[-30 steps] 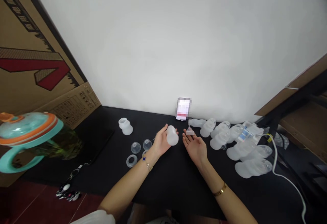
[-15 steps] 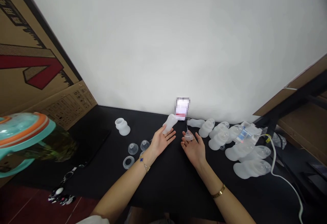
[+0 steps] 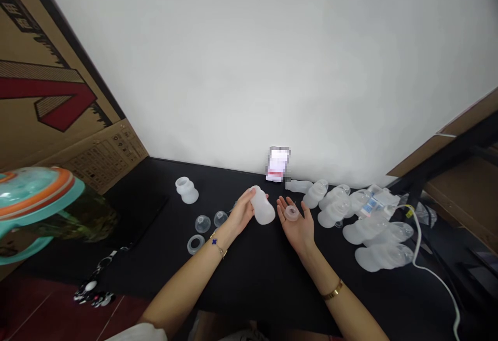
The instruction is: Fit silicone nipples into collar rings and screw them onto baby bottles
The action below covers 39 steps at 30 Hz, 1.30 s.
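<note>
Against a white wall [image 3: 249,60], a black tabletop [image 3: 249,268] is viewed from above. A waisted white bottle [image 3: 263,207] is held tilted over the middle of the tabletop by the left hand [image 3: 241,212]; the fingers are curled around its side, those behind it being partly hidden. Whether its base touches the tabletop cannot be told. Just beside it, the right hand [image 3: 298,224] is turned palm up, its fingers loosely spread and unclenched, and a small translucent piece [image 3: 291,213] is supported on them. Behind the right hand, a pale bottle [image 3: 299,186] is laid on its side near a propped phone [image 3: 277,164], whose screen is blurred.

To the left of the left hand, two clear domes [image 3: 203,223] and a translucent ring [image 3: 195,245] are set out, with an open-mouthed bottle [image 3: 187,191] placed farther back. At the right, capped bottles [image 3: 361,231] are grouped close together, bordered by a white cable [image 3: 433,272]. At the far left, a teal-lidded jug [image 3: 39,195] is seen before a printed cardboard box [image 3: 46,97].
</note>
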Tool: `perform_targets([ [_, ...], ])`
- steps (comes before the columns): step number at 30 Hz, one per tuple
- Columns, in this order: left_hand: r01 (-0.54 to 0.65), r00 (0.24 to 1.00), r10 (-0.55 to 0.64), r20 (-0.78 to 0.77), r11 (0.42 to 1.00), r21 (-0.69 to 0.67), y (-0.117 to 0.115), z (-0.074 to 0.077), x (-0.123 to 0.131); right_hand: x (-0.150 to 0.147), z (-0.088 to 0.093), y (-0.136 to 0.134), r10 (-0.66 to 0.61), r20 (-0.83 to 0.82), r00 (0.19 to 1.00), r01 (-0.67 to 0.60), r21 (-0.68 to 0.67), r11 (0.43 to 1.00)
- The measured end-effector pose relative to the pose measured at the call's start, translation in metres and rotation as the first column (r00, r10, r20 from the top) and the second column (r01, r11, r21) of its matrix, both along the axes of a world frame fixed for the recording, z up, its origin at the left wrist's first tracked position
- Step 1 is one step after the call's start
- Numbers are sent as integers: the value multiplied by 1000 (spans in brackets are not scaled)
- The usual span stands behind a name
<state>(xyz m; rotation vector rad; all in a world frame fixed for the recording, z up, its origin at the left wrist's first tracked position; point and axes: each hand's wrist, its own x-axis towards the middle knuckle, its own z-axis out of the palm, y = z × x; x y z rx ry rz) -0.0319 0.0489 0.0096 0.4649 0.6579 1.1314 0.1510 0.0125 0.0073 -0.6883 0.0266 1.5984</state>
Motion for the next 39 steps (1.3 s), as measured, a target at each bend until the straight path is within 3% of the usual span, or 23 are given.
perform_targets([
  [5, 1, 997, 11, 74, 986, -164, 4, 8, -2, 2, -2, -1, 30, 4, 1000, -30, 66, 997],
  [11, 45, 975, -4, 223, 983, -176, 6, 11, -5, 3, -2, -1, 58, -26, 998, -55, 83, 995],
  [19, 44, 985, -14, 173, 984, -170, 3, 11, -3, 3, -2, 0, 67, -32, 997, -64, 95, 993],
  [26, 48, 999, -45, 21, 983, -176, 0, 8, 2, 3, -4, -1, 60, -8, 998, -59, 127, 990],
  [31, 141, 988, -152, -36, 968, -207, 0, 4, 3, 4, -8, -1, 67, 49, 997, -74, 163, 984],
  [35, 257, 966, -255, 35, 945, -203, 0, 3, 2, 3, -9, 0, 61, 96, 993, -76, 165, 983],
  [39, 288, 957, -280, 79, 949, -125, -4, 1, 2, 3, -4, 0, 47, 85, 995, -60, 163, 985],
])
